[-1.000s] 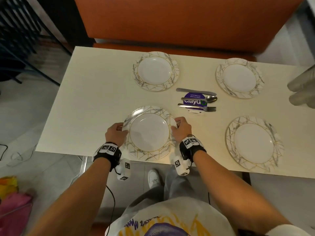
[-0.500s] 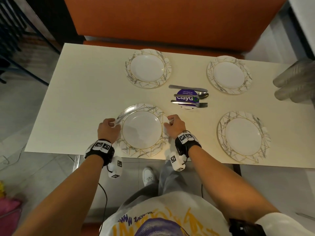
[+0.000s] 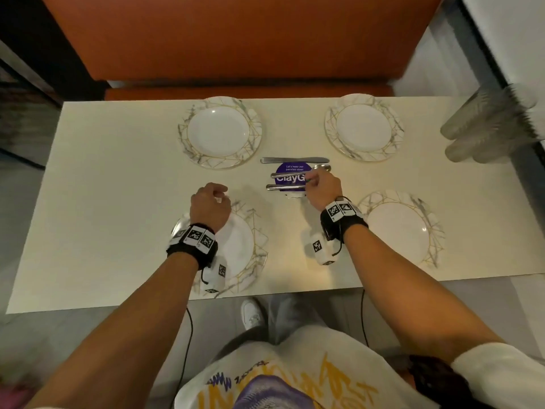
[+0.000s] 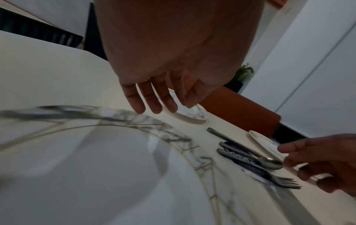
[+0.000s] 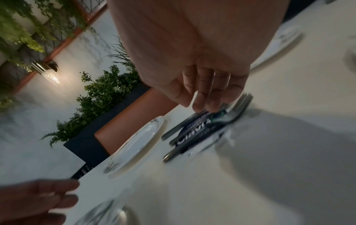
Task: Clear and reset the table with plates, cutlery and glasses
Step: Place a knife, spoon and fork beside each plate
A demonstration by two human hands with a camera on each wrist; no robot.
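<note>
We see four plates on the table: far left, far right, near left, near right. Between them a knife, spoon and fork lie side by side across a round sticker. Stacked glasses lie at the right edge.

Glossy glazed plates, marble-veined and gold-lined at the rim. Polished metal knife, spoon, fork. Smooth matt cream table. Shiny purple printed sticker. Matt orange upholstered bench. Clear glasses, blurred.
</note>
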